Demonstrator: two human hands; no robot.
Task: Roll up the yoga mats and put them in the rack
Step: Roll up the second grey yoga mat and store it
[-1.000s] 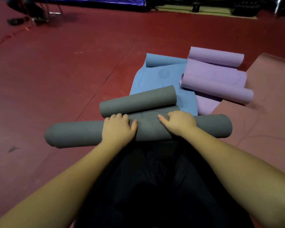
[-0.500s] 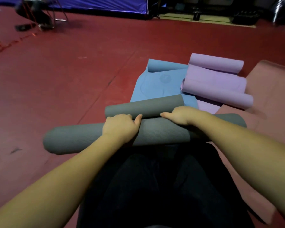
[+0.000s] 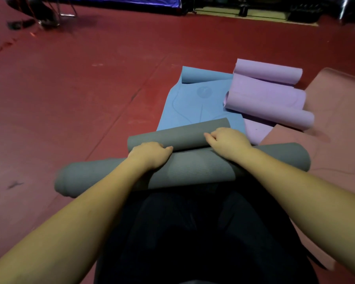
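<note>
**Two hands closing the grey roll**

Both hands are pressing on the grey mat (image 3: 182, 171), which is lying across the red floor (image 3: 70, 99) at the person's knees. The left hand (image 3: 150, 155) and right hand (image 3: 228, 142) are curling over its top, fingers probably tucking into the seam against the far curl. Beyond the grey mat, the blue mat (image 3: 193, 105) and lilac mat (image 3: 264, 99) are lying half-unrolled. Being soft, springy foam, the roll is likely wanting firm, even pressure near mid-length.

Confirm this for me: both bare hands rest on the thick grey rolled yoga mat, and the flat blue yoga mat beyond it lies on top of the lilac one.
One detail is wrong. Both hands, left hand and right hand, do rest on the thick grey rolled yoga mat, but the head view shows the lilac yoga mat overlapping the flat blue yoga mat, not the reverse.
</note>
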